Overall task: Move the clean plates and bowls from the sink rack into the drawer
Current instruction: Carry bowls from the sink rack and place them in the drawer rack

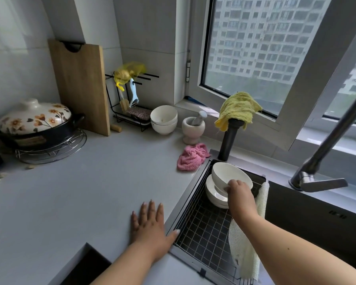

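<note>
A wire sink rack (203, 229) fills the left part of the sink. At its far end a white bowl (227, 174) tilts on a short stack of white plates (213, 194). My right hand (239, 192) pinches the bowl's near rim, thumb inside. My left hand (150, 225) lies flat on the grey counter beside the rack, fingers spread, thumb touching the sink edge. A dark opening (86, 268) shows below the counter's front edge at lower left; whether it is the drawer I cannot tell.
Two stacked white bowls (164, 119), a stone mortar with pestle (193, 128) and a pink cloth (192, 156) sit behind the sink. A flowered pot (35, 124), a cutting board (80, 85), a faucet (325, 153) and a pale mesh cloth (247, 239) on the rack's edge surround it.
</note>
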`<state>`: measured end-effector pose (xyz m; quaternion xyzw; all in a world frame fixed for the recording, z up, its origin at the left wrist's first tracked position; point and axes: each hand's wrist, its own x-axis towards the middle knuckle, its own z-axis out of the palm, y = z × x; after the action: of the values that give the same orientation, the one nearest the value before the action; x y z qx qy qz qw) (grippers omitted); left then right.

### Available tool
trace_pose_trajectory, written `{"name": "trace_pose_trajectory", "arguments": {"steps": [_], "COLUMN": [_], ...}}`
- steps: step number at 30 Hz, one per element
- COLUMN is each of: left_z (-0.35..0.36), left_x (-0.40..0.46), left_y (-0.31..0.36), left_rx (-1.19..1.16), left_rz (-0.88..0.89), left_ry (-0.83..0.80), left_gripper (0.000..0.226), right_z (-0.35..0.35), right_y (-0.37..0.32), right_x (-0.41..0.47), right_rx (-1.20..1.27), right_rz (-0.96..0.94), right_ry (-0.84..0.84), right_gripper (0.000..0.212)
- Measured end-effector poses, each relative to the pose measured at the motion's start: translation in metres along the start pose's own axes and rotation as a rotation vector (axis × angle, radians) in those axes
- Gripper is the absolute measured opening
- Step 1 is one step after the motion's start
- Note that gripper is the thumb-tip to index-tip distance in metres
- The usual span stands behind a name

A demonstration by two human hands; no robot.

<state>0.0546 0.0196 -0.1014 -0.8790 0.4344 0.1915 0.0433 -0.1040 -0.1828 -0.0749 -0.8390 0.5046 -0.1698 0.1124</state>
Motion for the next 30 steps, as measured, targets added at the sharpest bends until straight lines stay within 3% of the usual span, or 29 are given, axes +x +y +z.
{"name": "trace_pose_trajectory", "arguments": {"steps": [4,8,13,15,18,21,26,30], "left_z": [-0.008,-0.019,-0.034,-0.038,-0.047,-0.053,-0.042,-0.026], "left_x": [-0.014,-0.037,-0.083,-0.103,-0.139,-0.181,-0.248,-0.298], "left_y": [-0.003,-0.004,-0.005,-0.006,-0.017,-0.039,-0.085,-0.117], "left_rx": [-0.133,-0.39,-1.014,-1.246,-1.733,-2.013,-2.111,-2.178], "left_rz": [-0.032,-0.092,-0.164,-0.225,-0.311,-0.257,-0.379,-0.476], "left_ry": [0.011,0.152,0.328,0.364,0.394,0.367,0.54,0.708], "left_gripper": [0.088,0.082,0.067,0.063,0.059,0.058,0.04,0.038], "right_z": [-0.014,-0.027,-0.041,-0.042,-0.04,-0.035,-0.038,-0.05], "right_y": [-0.006,-0.026,-0.06,-0.075,-0.106,-0.136,-0.194,-0.241], "right_x": [-0.016,-0.039,-0.081,-0.101,-0.13,-0.159,-0.211,-0.255], "right_rx": [0.031,0.103,0.155,0.168,0.23,0.296,0.436,0.569], "right_rz": [-0.142,-0.348,-0.737,-0.891,-1.077,-1.243,-1.364,-1.394], "right_ry": [0.112,0.144,0.241,0.253,0.247,0.228,0.001,-0.164], "right_gripper": [0.012,0.008,0.004,0.019,0.021,0.016,0.006,0.024]}}
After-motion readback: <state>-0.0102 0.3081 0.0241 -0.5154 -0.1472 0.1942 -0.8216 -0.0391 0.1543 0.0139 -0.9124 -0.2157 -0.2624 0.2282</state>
